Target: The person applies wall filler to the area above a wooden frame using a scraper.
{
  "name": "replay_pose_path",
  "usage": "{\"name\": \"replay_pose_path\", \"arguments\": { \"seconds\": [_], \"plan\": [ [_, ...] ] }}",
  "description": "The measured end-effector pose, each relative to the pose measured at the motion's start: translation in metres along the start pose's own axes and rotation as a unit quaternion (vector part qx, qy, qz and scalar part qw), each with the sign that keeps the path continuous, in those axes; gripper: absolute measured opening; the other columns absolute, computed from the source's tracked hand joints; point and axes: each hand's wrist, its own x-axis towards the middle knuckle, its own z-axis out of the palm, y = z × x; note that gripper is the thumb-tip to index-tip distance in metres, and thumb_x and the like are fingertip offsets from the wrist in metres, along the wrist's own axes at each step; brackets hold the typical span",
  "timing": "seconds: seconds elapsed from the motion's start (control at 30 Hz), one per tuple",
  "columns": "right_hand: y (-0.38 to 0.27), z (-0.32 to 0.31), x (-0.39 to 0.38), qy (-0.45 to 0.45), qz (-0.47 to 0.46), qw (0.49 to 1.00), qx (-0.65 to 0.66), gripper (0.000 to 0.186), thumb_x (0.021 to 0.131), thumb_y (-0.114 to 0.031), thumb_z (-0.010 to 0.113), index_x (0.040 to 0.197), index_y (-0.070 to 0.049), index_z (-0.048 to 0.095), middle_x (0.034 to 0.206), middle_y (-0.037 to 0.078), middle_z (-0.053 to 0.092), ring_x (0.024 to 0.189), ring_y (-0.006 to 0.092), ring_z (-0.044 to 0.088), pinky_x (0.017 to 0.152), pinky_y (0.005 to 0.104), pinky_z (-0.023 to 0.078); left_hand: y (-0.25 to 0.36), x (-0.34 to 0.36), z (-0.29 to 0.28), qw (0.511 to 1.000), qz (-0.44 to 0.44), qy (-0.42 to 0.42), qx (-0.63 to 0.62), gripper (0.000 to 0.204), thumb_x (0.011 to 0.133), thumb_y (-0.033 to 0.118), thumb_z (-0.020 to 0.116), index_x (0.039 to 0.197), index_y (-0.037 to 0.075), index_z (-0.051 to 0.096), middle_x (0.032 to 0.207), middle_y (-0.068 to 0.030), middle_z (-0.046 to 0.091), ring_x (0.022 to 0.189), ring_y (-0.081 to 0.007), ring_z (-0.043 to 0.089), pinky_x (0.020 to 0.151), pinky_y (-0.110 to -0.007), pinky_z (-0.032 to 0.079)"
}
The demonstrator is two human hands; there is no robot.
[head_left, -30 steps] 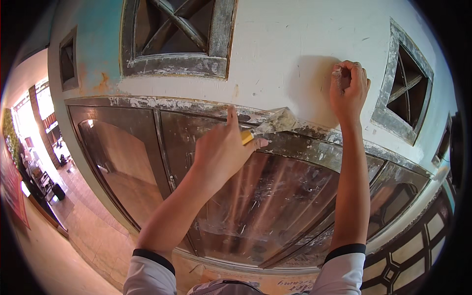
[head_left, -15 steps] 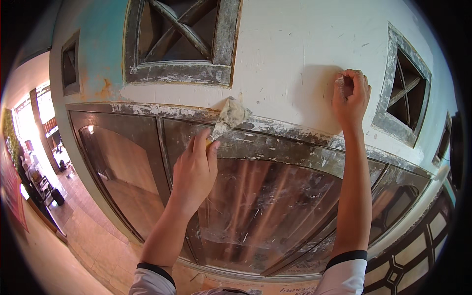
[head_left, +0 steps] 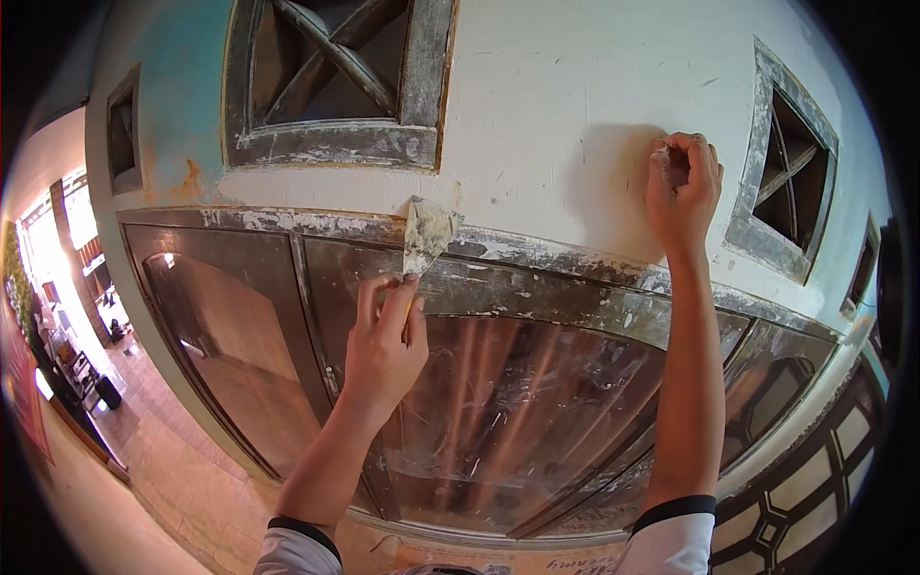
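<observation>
My left hand [head_left: 385, 337] grips the handle of a putty knife [head_left: 424, 236] whose plaster-smeared blade points up against the lower edge of the white wall [head_left: 546, 105], just above the metal-framed glass door top [head_left: 508, 268]. My right hand [head_left: 682, 187] is raised higher to the right, fingers closed on a small grey piece, perhaps sandpaper, pressed against the white wall beside a smoother grey patch [head_left: 613, 182]. Both forearms reach up from the lower edge.
A square vent opening with a crossed frame [head_left: 335, 81] sits above the left hand, another [head_left: 786, 168] to the right of the right hand. Glass panels [head_left: 498, 412] lie below. A tiled floor and distant furniture [head_left: 86, 383] show far below at left.
My left hand moved left and turned the putty knife so its blade points up at the wall's lower edge. My right hand stayed pressed on the wall.
</observation>
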Motion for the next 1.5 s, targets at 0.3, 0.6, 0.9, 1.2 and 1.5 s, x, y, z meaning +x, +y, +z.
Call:
{"name": "replay_pose_path", "arguments": {
  "seconds": [0.3, 0.6, 0.9, 1.2, 1.5],
  "plan": [
    [-0.002, 0.000, 0.002, 0.005, 0.010, 1.000, 0.007, 0.012, 0.082, -0.007, 0.071, 0.091, -0.011, 0.063, 0.082, 0.000, 0.063, 0.079, 0.0191, 0.059, 0.081, 0.0359, 0.039, -0.013, -0.002, 0.005, 0.999, 0.043, 0.002, -0.010, 0.038, 0.090, -0.005, 0.064, 0.128, 0.001, 0.063, 0.089, -0.0141, 0.063, 0.071, -0.0277, 0.064, 0.062, -0.035, 0.053],
    [0.000, -0.002, 0.002, -0.004, -0.004, 1.000, 0.003, 0.013, 0.081, -0.007, 0.071, 0.092, -0.011, 0.064, 0.083, -0.001, 0.063, 0.079, 0.0189, 0.059, 0.081, 0.0361, 0.040, -0.008, 0.002, 0.007, 0.998, 0.004, -0.049, 0.042, 0.031, 0.092, 0.000, 0.059, 0.122, 0.005, 0.064, 0.086, -0.0123, 0.059, 0.070, -0.0290, 0.064, 0.059, -0.039, 0.052],
    [0.000, 0.000, 0.001, -0.008, 0.007, 1.000, 0.010, 0.012, 0.082, -0.007, 0.071, 0.091, -0.011, 0.064, 0.083, -0.001, 0.062, 0.079, 0.0184, 0.059, 0.081, 0.0361, 0.040, -0.014, 0.001, 0.020, 0.999, 0.020, -0.028, 0.021, 0.042, 0.092, 0.003, 0.059, 0.134, 0.010, 0.060, 0.092, -0.0116, 0.060, 0.067, -0.0329, 0.065, 0.053, -0.043, 0.054],
    [0.003, -0.002, 0.001, -0.010, 0.016, 1.000, 0.014, 0.012, 0.082, -0.009, 0.071, 0.092, -0.011, 0.064, 0.084, -0.002, 0.063, 0.080, 0.0188, 0.059, 0.082, 0.0367, 0.040, -0.007, 0.001, 0.026, 0.999, 0.015, -0.002, -0.030, 0.040, 0.096, 0.002, 0.058, 0.136, 0.007, 0.058, 0.092, -0.0156, 0.060, 0.070, -0.0352, 0.064, 0.059, -0.043, 0.053],
    [-0.017, -0.006, 0.009, -0.101, -0.156, 0.964, -0.192, 0.059, 0.093, -0.039, 0.065, 0.148, -0.025, 0.050, 0.157, 0.004, 0.042, 0.143, 0.0302, 0.038, 0.116, 0.0552, 0.027, -0.009, 0.003, 0.025, 0.999, 0.008, 0.006, -0.036, 0.041, 0.095, 0.001, 0.059, 0.136, 0.006, 0.058, 0.088, -0.0148, 0.060, 0.069, -0.0340, 0.063, 0.059, -0.043, 0.052]
  ]
}}
